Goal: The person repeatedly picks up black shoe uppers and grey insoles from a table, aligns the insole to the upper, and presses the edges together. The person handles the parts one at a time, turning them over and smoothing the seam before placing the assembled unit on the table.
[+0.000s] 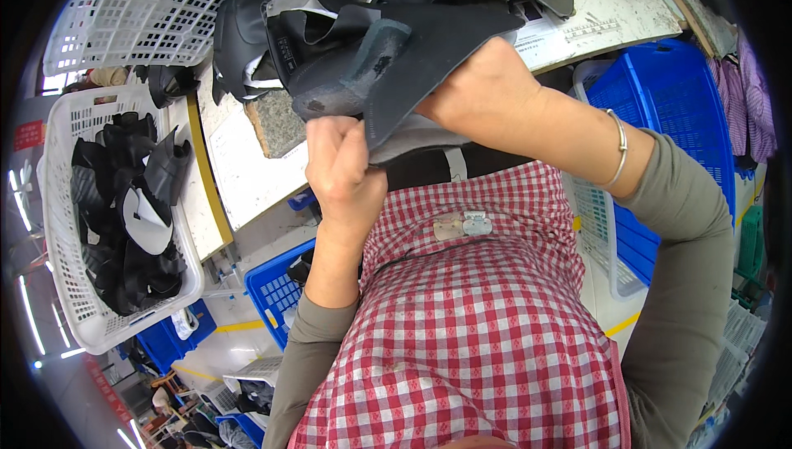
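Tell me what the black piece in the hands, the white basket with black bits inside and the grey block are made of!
The black piece could be leather or a leather-like synthetic: dull, thin and curving softly. The white basket is probably hard plastic, a little shiny, with neat rows of holes. The grey block seems to be stone: its face is speckled and dull.

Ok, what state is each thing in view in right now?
Left hand: closed on the black piece
Right hand: closed on the black piece
Black piece: held in both hands, bent
Stone block: on the table, partly covered
White basket: loaded with black parts
Apron: worn
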### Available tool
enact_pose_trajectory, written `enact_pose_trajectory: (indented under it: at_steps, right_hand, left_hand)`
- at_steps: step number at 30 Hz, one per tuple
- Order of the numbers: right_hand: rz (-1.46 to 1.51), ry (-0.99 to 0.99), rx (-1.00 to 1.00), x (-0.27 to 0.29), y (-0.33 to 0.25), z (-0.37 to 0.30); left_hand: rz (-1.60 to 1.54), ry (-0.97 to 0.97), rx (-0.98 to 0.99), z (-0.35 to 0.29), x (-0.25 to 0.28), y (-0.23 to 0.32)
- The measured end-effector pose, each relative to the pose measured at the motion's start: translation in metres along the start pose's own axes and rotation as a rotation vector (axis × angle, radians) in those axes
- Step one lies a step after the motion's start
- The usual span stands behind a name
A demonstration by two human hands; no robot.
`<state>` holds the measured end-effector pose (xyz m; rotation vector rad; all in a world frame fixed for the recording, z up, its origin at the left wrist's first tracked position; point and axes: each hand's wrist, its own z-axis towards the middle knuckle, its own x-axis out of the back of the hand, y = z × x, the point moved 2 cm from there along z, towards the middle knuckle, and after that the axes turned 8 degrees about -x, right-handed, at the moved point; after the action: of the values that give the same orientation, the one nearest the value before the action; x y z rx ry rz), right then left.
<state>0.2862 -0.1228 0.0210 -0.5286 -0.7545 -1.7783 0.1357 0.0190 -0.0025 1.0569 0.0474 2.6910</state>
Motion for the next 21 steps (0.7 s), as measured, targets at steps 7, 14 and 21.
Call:
enact_pose_trajectory:
  at_steps: [7, 14, 21]
  right_hand:
    - [0.123, 0.069, 0.034, -0.004, 0.001, -0.012]
    - [0.182, -0.004, -0.054, 0.013, 0.001, -0.012]
    - [0.300, 0.057, -0.027, 0.013, 0.000, -0.007]
  left_hand:
    - [-0.034, 0.065, 0.011, -0.006, 0.007, -0.001]
    - [0.014, 0.119, -0.150, -0.003, 0.021, 0.002]
    - [-0.021, 0.092, -0.113, 0.001, 0.024, -0.002]
